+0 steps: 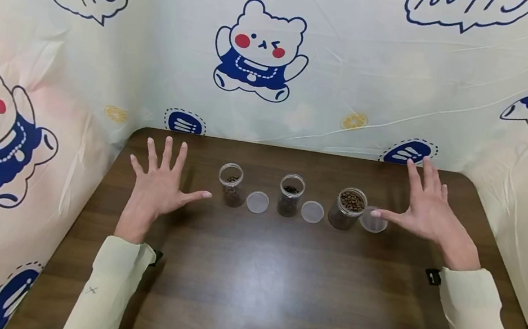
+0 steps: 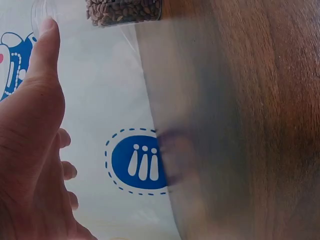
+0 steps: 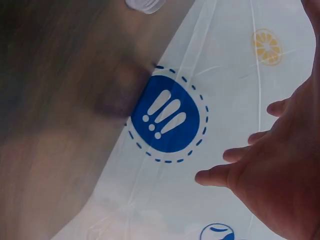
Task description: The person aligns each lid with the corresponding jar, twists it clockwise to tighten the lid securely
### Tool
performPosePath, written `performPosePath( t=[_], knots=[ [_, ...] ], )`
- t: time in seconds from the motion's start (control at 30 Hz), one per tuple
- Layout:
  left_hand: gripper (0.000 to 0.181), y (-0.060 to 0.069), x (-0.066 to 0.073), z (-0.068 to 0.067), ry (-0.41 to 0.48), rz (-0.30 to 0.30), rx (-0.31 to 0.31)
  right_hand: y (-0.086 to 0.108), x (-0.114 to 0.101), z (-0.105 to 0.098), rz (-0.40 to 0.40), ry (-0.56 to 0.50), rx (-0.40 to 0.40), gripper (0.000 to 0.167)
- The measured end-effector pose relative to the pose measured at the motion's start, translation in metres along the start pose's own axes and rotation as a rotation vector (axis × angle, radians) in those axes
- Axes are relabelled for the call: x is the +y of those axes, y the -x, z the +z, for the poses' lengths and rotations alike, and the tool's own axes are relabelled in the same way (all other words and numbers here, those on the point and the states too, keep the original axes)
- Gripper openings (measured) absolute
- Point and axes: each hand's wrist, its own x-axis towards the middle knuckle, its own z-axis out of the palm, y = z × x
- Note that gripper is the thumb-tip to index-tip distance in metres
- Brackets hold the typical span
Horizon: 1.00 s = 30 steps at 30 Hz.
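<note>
Both hands are spread and hold nothing. In the head view my left hand (image 1: 156,188) is at the left, its thumb pointing toward a clear jar (image 1: 234,195) partly filled with brown beans. The same jar's beans (image 2: 125,10) show at the top of the left wrist view. A middle jar (image 1: 287,204) has darker contents, and a wider right jar (image 1: 343,217) is filled higher with brown beans. All three jars are uncapped. My right hand (image 1: 433,215) is at the right, its thumb overlapping a round lid (image 1: 373,223); whether they touch I cannot tell.
Two more translucent lids, one between the left and middle jars (image 1: 257,202) and one beside the right jar (image 1: 312,212), lie flat. Everything stands on a dark wooden table (image 1: 244,298). A printed cloth (image 1: 339,73) rises behind the table and along its sides.
</note>
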Motion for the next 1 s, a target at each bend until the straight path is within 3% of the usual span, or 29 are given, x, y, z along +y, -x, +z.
performPosePath(
  t=[0.47,0.7,0.8,1.0],
  knots=[
    [0.132,0.004,0.004,0.012,0.078,0.052,-0.014,-0.005,-0.028,-0.005,-0.105,0.006,-0.005,0.133],
    [0.119,0.009,0.009,0.010,0.181,0.120,-0.001,-0.008,-0.046,-0.006,-0.134,-0.035,-0.058,0.127],
    [0.115,0.010,0.012,0.010,0.219,0.148,0.006,-0.009,-0.053,-0.006,-0.172,-0.033,-0.044,0.123],
    [0.112,0.012,0.016,0.013,0.311,0.139,0.008,-0.013,-0.068,-0.010,-0.176,-0.055,-0.076,0.118]
  ],
)
